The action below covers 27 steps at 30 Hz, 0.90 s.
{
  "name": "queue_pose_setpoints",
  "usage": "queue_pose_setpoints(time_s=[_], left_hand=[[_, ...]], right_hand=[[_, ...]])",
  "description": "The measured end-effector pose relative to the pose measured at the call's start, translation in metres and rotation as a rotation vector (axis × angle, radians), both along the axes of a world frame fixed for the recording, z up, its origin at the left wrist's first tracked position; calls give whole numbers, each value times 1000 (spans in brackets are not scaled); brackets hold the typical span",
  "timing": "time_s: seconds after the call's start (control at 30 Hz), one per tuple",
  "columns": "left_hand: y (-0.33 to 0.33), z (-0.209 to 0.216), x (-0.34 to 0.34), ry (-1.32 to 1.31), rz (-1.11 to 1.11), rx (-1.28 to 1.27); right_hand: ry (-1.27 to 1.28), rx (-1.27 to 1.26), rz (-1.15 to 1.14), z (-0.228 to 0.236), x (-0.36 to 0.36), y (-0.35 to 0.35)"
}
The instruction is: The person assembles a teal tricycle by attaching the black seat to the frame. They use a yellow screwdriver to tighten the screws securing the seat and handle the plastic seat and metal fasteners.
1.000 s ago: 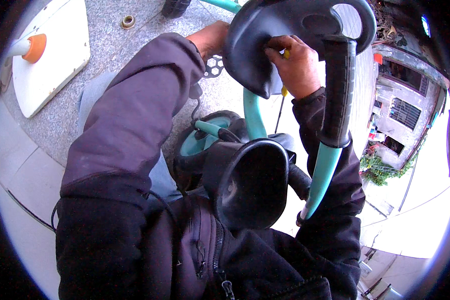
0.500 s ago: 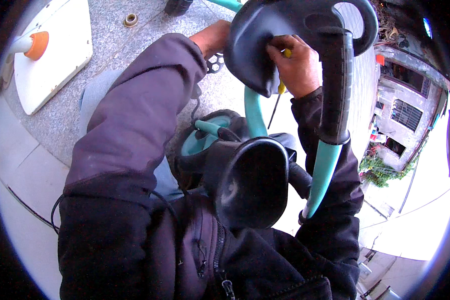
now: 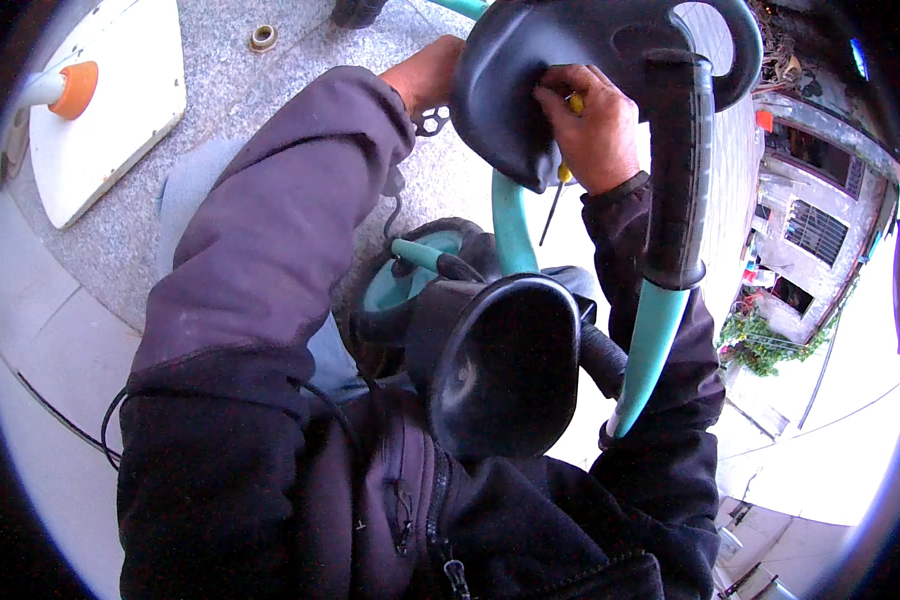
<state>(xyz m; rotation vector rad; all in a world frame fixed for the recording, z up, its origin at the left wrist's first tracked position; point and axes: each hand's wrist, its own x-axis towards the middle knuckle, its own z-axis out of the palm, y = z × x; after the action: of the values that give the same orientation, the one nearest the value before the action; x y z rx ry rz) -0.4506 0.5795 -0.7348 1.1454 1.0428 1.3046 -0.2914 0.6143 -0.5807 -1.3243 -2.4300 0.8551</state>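
Note:
A black moulded plastic seat (image 3: 500, 100) of what looks like a child's tricycle is at the top centre. My right hand (image 3: 605, 135) is at the seat's right side, thumb and forefinger together against its surface. A yellow-handled screwdriver (image 3: 564, 174) is tucked in that hand, its thin dark shaft slanting down. At the seat's left edge is my left hand (image 3: 425, 78); its fingers are hidden behind the seat. Below the seat runs a teal frame tube (image 3: 511, 225). A second black scooped plastic part (image 3: 510, 370) lies close to my jacket front.
A black-sleeved teal bar (image 3: 650, 345) stands beside my right forearm. A black wheel with a teal hub (image 3: 400, 285) is left of the frame. On the speckled floor lies a small brass-coloured ring (image 3: 262, 38). A white board (image 3: 110, 120) with an orange-collared leg is far left.
The seat and the teal bar have shifted very slightly to the right. The screwdriver's shaft has tilted a little; both hands stay in nearly the same places.

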Motion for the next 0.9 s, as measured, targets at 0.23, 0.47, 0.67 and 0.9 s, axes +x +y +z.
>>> queue_pose_setpoints(time_s=[0.23,0.47,0.67,0.9], left_hand=[[6,-10,4,238,30,244],[13,-32,7,390,5,269],[-13,8,-9,260,98,-281],[-31,84,-41,-123,317,-410]], right_hand=[[-120,127,145,1,12,7],[40,-6,64,-7,11,6],[-12,122,76,-4,7,-3],[6,168,152,-21,22,19]])
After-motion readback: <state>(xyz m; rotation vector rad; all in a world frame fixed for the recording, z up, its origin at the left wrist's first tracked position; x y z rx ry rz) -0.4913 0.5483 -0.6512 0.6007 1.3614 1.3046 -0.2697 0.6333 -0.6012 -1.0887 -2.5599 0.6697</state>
